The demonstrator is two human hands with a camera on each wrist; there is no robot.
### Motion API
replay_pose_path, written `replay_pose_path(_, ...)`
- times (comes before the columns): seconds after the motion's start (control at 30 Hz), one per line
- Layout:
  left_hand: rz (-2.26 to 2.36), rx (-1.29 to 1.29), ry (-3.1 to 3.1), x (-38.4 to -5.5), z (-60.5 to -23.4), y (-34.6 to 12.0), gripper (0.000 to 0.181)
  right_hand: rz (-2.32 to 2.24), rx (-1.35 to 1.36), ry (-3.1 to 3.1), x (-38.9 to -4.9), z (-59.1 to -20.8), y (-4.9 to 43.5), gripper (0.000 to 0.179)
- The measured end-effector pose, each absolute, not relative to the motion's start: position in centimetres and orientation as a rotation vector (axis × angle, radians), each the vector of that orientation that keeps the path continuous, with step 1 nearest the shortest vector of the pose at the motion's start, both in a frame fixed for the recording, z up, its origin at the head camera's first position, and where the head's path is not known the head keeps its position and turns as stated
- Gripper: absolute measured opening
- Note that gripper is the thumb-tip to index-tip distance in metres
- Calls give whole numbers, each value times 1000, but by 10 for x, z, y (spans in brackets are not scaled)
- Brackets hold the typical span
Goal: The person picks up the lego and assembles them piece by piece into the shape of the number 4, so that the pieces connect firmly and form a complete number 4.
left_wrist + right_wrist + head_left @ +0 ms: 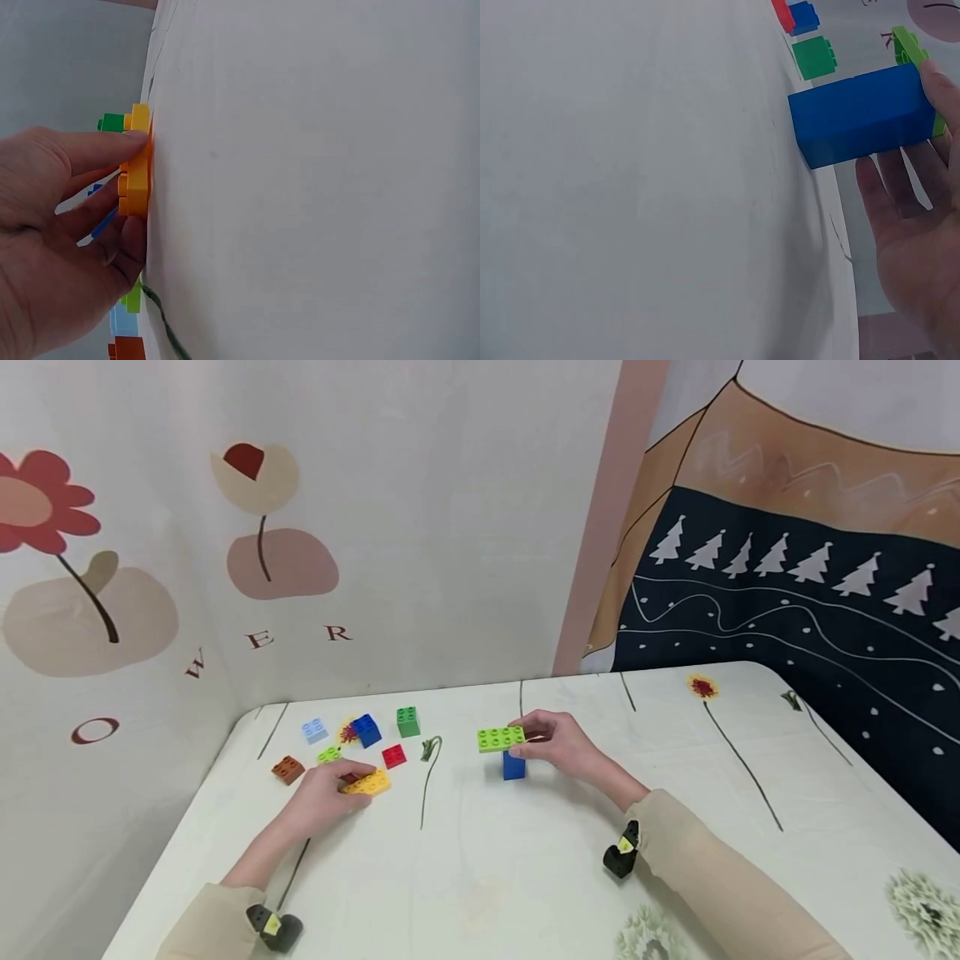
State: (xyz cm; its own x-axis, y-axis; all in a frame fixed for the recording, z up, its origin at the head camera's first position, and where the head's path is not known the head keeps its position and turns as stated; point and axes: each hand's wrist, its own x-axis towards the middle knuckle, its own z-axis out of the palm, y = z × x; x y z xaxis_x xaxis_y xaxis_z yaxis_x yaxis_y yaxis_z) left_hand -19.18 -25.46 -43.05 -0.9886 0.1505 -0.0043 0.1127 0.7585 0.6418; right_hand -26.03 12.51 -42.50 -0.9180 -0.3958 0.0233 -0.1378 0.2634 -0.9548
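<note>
Head: L hand (pixel 321 795) pinches yellow brick (pixel 373 782) betw. thumb & fingers, L part of table (pixel 480 868); its long axis runs approx. L-R, R end angled a bit away from the person. R hand (pixel 561 745) is clamped on R end of lime brick (pixel 498 740), which sits atop blue stack (pixel 513 767) & overhangs it to the L. Yellow brick thus lies L of the stack, a bit nearer the person, well apart; L hand is the nearer one to it. Wall (pixel 450 527) letters: O, W, E, R.

L wrist: yellow brick in the grip; can't tell if touching table. Green brick (pixel 112 122), light blue brick (pixel 124 321), brown brick (pixel 127 349) nr. it. No brand legible.

R wrist: blue stack has a seam, prob. 2 bricks; base on table or just off, can't tell. No label legible.
</note>
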Motion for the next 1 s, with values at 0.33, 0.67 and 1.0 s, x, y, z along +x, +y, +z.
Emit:
replay_pose_path(0.33,1061,269,2870,-191,-429,-255,37,-1726,-497,2292,-263,-428,126,38)
replay_pose_path(0.67,1140,464,2864,-192,-411,-236,36,-1727,-502,2294,-264,-428,126,38)
replay_pose_path(1.0,1281,567,2790,-187,-393,-188,37,-1738,-483,2280,-264,-429,126,39)
